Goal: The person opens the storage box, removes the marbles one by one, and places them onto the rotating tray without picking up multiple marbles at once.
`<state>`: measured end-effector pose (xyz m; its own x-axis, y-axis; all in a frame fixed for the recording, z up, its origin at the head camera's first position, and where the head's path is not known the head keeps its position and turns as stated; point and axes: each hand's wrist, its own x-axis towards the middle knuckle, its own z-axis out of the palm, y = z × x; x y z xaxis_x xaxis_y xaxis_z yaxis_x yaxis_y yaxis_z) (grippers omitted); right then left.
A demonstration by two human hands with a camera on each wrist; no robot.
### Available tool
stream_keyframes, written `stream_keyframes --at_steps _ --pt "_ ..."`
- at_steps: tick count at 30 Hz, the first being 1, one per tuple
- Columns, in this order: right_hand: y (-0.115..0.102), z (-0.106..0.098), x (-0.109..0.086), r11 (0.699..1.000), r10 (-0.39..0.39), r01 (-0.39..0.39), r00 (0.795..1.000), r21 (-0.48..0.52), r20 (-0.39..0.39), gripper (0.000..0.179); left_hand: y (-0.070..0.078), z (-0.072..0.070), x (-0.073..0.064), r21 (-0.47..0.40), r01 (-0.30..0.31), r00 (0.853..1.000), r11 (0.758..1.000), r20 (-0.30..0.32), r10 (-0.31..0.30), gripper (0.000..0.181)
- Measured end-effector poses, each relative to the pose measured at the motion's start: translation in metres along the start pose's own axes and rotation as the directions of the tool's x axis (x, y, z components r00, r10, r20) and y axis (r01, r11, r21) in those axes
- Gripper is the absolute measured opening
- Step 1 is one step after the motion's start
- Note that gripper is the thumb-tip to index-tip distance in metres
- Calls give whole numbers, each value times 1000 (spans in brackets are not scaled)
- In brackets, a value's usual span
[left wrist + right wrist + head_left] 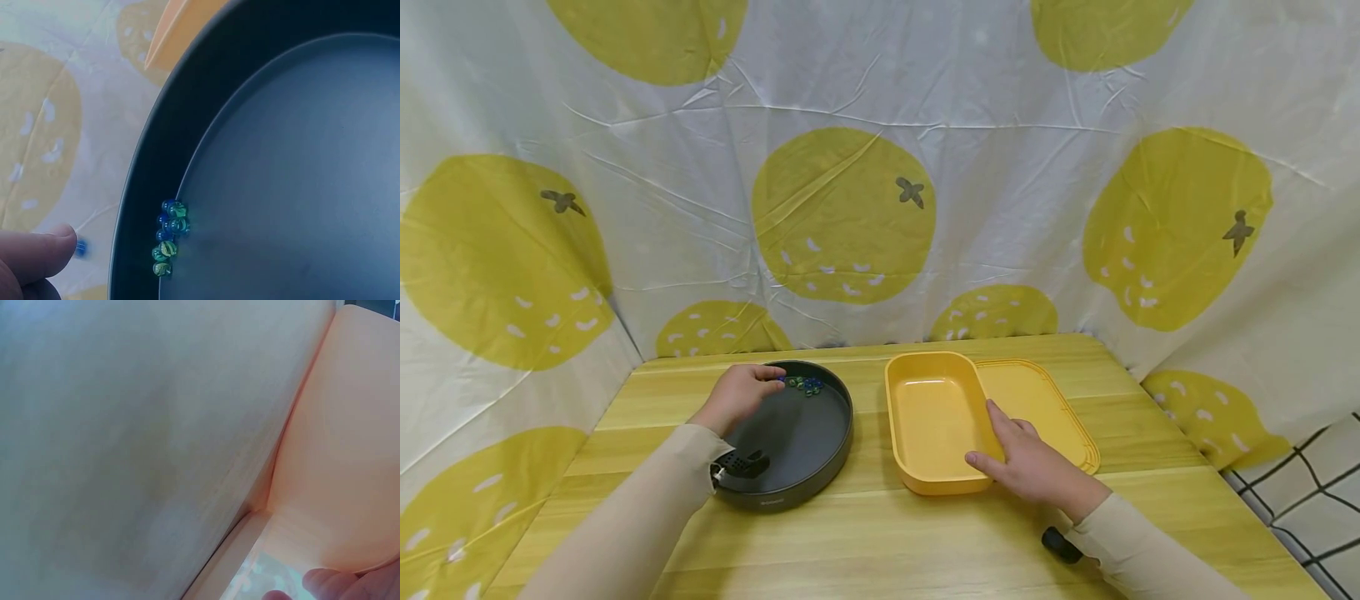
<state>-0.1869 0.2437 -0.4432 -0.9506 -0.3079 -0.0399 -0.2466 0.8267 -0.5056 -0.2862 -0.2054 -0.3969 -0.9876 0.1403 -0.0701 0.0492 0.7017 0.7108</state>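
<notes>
My left hand (741,397) is over the left rim of a round dark grey pan (790,450). Between thumb and fingers it pinches a small blue marble (81,247), blurred in the left wrist view. Several blue and green glass marbles (808,385) lie bunched against the pan's far inner wall. On the right stands a yellow rectangular box (932,487), with no lid on it and a bare bottom. My right hand (1026,458) holds the box's right side, thumb over the rim and fingers along the outside. In the right wrist view its fingertips (325,581) are by the box wall.
A flat yellow lid (1030,400) lies on the wooden table (865,542) just right of the box. Behind the table hangs a pale curtain (985,200) with yellow fruit prints. A black wire grid (1315,492) stands at the right edge.
</notes>
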Motion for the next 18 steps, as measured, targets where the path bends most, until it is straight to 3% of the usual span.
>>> stream_keyframes --at_steps 12,15,18 --pt "-1 -1 2 1000 -15 15 1000 -5 -3 106 1 -6 -3 -12 1 999 1000 -46 -1 42" --pt "-3 -5 1 999 -32 31 999 -26 -9 106 6 -7 -7 95 -33 996 995 -74 40 48" --pt "-5 -12 1 998 -43 42 999 -39 -29 104 12 -7 -13 253 -95 987 963 -103 124 57"
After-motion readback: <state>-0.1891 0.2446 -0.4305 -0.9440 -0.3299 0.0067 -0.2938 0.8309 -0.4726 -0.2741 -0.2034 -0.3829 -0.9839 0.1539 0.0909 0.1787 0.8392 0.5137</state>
